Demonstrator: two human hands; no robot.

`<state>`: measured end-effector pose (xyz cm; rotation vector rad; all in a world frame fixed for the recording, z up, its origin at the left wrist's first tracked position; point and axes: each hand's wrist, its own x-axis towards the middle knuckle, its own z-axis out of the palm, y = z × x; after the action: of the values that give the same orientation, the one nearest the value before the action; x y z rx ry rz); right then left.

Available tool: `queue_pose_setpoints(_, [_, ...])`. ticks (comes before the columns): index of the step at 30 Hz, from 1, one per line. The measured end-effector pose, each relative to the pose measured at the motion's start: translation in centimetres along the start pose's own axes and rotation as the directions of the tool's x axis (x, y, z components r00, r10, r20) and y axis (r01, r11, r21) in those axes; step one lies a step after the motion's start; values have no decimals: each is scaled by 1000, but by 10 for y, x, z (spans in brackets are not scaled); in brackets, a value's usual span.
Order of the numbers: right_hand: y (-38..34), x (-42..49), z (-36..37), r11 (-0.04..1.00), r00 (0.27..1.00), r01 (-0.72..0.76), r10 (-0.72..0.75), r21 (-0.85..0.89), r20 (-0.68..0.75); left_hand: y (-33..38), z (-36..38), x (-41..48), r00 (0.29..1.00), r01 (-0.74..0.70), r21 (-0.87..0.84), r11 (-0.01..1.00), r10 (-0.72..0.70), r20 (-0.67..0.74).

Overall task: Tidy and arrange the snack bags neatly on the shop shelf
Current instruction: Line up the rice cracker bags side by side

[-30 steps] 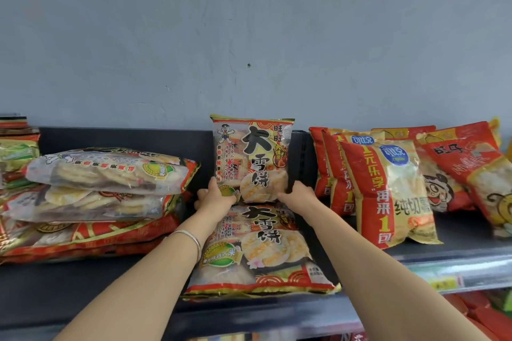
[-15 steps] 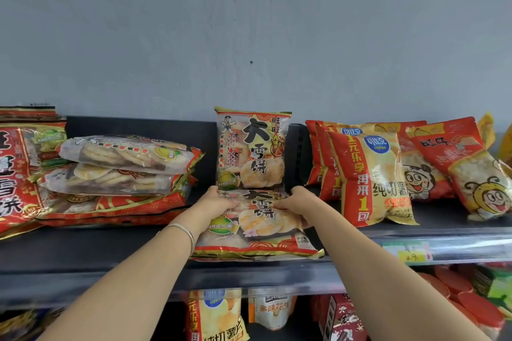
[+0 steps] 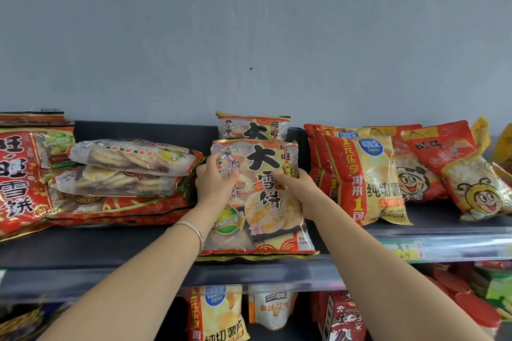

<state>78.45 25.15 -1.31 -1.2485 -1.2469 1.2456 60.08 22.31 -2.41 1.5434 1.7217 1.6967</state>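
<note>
Firm grasp here: left hand [image 3: 214, 180] and right hand [image 3: 294, 188] clutch the upper sides of the red-and-gold plastic rice-cracker bag [image 3: 264, 203], one per side, likely to keep it square. Its base rests on the dark metal shelf [image 3: 110, 248]. A matching upright bag [image 3: 252, 126] stands at twelve o'clock, with flat-stacked cracker bags [image 3: 124, 174] at nine.

The left hand [image 3: 214, 184] grips the rice cracker bag [image 3: 266, 202] at its 9 o'clock edge and the right hand [image 3: 297, 188] at 3 o'clock. The bag's bottom edge rests on the shelf [image 3: 110, 246]. A matching bag [image 3: 252, 126] stands at 12 o'clock, just behind.
</note>
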Motion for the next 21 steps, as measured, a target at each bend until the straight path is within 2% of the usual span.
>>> queue_pose_setpoints(3, [1, 5, 4, 992, 996, 90, -89, 85, -10, 3, -1, 4, 995, -103, 21, 994, 103, -9])
queue_pose_setpoints(6, [1, 16, 10, 952, 952, 293, -282, 85, -115, -2, -2, 9, 988, -138, -21, 990, 139, 65])
queue_pose_setpoints(8, [-6, 20, 14, 916, 910, 397, -384, 60, -157, -10, 1, 15, 987, -122, -11, 992, 123, 103])
queue_pose_setpoints(10, [-15, 29, 18, 889, 884, 450, -429, 85, -187, -17, 6, 22, 988, -49, -21, 999, 51, 147])
queue_pose_setpoints(13, [-23, 45, 22, 880, 886, 456, -435, 134, -160, -33, 14, 38, 975, 42, -1, 999, -41, 218])
queue_pose_setpoints(16, [-19, 63, 27, 896, 903, 427, -417, 121, -102, -51, 21, 49, 970, 124, -13, 992, -118, 214])
queue_pose_setpoints(18, [-9, 75, 31, 923, 917, 383, -372, 49, -145, -62, 26, 53, 965, 152, 0, 988, -149, 218])
queue_pose_setpoints(21, [12, 90, 34, 952, 925, 305, -288, 32, -248, -73, 35, 55, 961, 150, 40, 988, -156, 229])
